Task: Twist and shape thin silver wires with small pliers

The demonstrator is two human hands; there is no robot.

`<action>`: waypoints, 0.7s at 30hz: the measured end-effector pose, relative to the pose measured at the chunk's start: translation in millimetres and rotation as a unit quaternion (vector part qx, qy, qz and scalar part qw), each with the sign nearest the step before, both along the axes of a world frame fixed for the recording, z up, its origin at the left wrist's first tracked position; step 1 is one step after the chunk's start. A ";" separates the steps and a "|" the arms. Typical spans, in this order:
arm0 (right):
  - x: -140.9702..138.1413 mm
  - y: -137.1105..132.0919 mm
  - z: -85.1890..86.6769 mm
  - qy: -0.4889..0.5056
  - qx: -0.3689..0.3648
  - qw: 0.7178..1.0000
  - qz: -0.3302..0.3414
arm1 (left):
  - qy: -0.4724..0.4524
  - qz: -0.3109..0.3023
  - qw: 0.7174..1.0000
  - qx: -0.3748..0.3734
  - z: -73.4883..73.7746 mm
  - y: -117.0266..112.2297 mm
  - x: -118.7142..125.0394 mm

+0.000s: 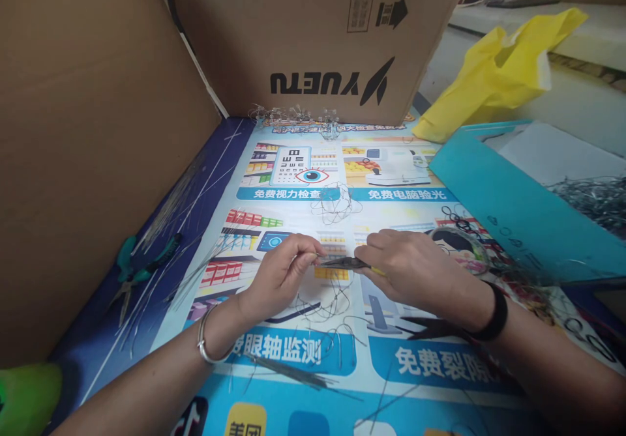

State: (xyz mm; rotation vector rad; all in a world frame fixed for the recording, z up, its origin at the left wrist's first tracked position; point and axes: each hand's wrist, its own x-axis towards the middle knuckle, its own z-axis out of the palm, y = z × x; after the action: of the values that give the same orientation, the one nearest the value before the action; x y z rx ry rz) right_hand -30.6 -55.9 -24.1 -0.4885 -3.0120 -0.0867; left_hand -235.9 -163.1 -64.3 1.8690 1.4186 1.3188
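My left hand [285,273] pinches a thin wire just left of the tip of small dark pliers [345,263]. My right hand [411,263] is closed round the pliers' yellow handle. Both hands hover over a colourful printed poster [303,175] that covers the table. Bent loops of thin wire [335,203] lie on the poster just beyond the hands, and more loose wires lie under them. A silver bangle is on my left wrist, a black band on my right.
Green-handled pliers [139,266] and a bundle of straight wires [171,208] lie at the left by a cardboard wall [88,136]. A cardboard box [313,38] stands behind. A teal tray [508,208] with wire scraps [596,198] and a yellow bag [499,71] are at the right.
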 end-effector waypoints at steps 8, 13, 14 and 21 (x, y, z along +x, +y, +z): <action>-1.0 0.1 -0.2 0.008 0.006 1.000 -0.003 | -0.016 -0.002 1.000 -0.009 -1.9 0.0 -0.4; 0.9 7.5 -0.1 0.036 -0.009 0.999 -0.001 | -0.065 -0.019 0.998 -0.017 -3.0 1.7 -4.2; 1.9 9.7 0.1 0.043 -0.010 0.999 -0.004 | -0.077 -0.026 0.997 -0.017 -3.2 2.4 -5.4; 7.7 16.4 4.5 0.069 0.006 0.997 -0.015 | -0.141 -0.050 0.989 -0.019 -4.8 6.2 -10.3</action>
State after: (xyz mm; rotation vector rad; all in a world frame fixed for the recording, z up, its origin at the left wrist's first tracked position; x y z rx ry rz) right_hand -23.0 -39.5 -19.6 -0.5160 -2.8677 -0.0704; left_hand -246.2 -156.9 -69.1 1.6295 1.1813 1.4297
